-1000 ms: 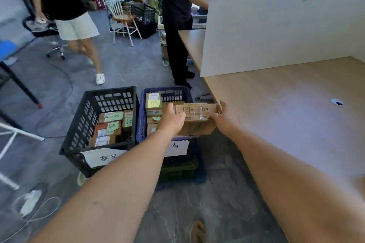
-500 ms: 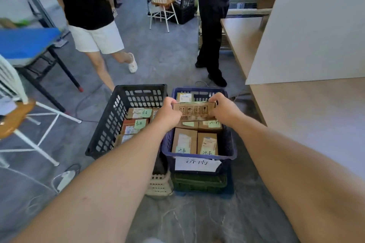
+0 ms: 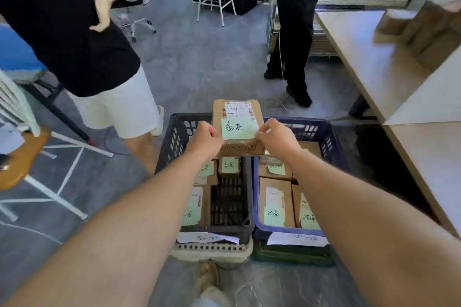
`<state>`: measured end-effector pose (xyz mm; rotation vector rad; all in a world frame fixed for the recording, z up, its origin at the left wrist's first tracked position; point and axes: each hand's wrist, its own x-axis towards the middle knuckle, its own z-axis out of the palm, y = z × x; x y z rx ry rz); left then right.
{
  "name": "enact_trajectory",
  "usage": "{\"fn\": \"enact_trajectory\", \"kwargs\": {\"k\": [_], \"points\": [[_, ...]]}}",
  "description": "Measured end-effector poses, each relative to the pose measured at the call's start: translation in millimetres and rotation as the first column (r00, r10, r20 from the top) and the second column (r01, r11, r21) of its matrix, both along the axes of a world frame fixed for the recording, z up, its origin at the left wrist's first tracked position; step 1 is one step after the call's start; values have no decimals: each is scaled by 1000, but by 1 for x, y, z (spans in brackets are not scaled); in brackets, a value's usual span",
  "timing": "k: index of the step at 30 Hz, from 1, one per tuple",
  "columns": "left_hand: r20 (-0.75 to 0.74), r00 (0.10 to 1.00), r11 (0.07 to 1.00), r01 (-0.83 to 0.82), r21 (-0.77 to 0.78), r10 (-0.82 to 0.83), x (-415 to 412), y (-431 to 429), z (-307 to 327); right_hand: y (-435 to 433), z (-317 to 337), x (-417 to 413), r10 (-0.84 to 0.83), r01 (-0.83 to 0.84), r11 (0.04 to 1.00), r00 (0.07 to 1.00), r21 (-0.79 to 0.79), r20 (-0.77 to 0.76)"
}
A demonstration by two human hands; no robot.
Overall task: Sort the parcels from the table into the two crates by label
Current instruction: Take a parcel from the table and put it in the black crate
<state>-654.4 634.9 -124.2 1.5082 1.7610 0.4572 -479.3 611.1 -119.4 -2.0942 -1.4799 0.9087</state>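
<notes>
Above the black crate [image 3: 174, 139], fingers [image 3: 210, 130] pinch the parcel's [image 3: 238, 113] two sides.

Handwritten "泰安" on pale green sticky note [image 3: 238, 128] atop brown cardboard parcel [image 3: 239, 149]. White printed shipping label [image 3: 240, 108] above it: too blurred to read. "济南" on green notes [image 3: 274, 215] inside blue plastic crate [image 3: 324, 131]; "泰安" on green slips [image 3: 229, 165] inside black plastic crate [image 3: 174, 137]. White paper signs [image 3: 296, 240] on crate fronts: illegible.

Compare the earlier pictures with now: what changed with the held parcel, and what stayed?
The parcel moved left from the table edge to above the seam between black crate and blue crate, tipping so its green note shows. Left hand and right hand still grip its ends; crates unmoved.
</notes>
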Motion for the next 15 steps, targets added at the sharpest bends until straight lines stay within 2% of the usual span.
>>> {"fn": "enact_trajectory", "kwargs": {"k": [2,7,15], "points": [[29,999,999,35,-33,-34,-20,20,-13,20,-14,-22,0,0,999,1000,-41,-5],[-20,988,987,149,-67,-150,-52,48,-55,44,-65,-57,63,-58,991,997,-117,38],[-27,977,965,204,-167,-212,-70,61,-138,63,-138,-68,162,-128,959,980,-254,120]]}}
